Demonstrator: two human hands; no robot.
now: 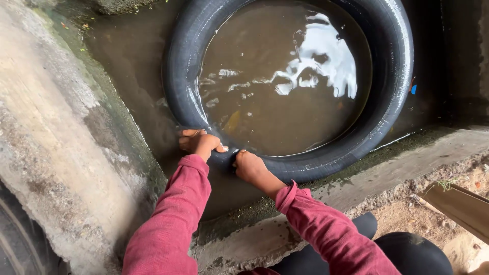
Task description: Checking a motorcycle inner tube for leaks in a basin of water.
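I see a big black rubber inner tube (392, 66), round like a ring, floating in brown muddy water (275, 102). The water sits in a grey concrete trough (356, 173) with green stains along its edge. The middle of the tube is full of that water, and bright light shines off it near the far side of the ring.

My left hand (199, 142) is on the near part of the tube, at its lower left curve. Its fingers (189, 133) are bent over the rubber and the thumb points toward the other hand. My right hand (249, 167) is just beside it on the same near part of the tube. Its fingers are curled tight over the inner rim, gripping the rubber. Both arms wear dark red long sleeves (170, 224).

Left of the tube a rough grey concrete wall (46, 132) slopes up. Nearer to me than the tube there is sandy dirt ground (402, 214), and a flat brown board (461, 206) lies on it, off to the right.
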